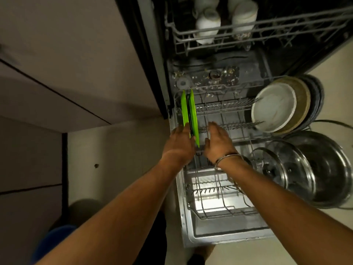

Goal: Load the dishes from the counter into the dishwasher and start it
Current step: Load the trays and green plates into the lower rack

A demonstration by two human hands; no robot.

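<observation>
Two green plates (190,113) on edge at the lower rack's (219,209) left end, gripped by left hand (180,143). Right hand (216,141) open alongside, touching nothing. Risk: off the tines, toppling sideways once released.

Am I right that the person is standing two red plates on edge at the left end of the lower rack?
Nearly. In the head view the plates are bright green, not red. The left hand holds them on edge at the left end of the lower rack.
</observation>
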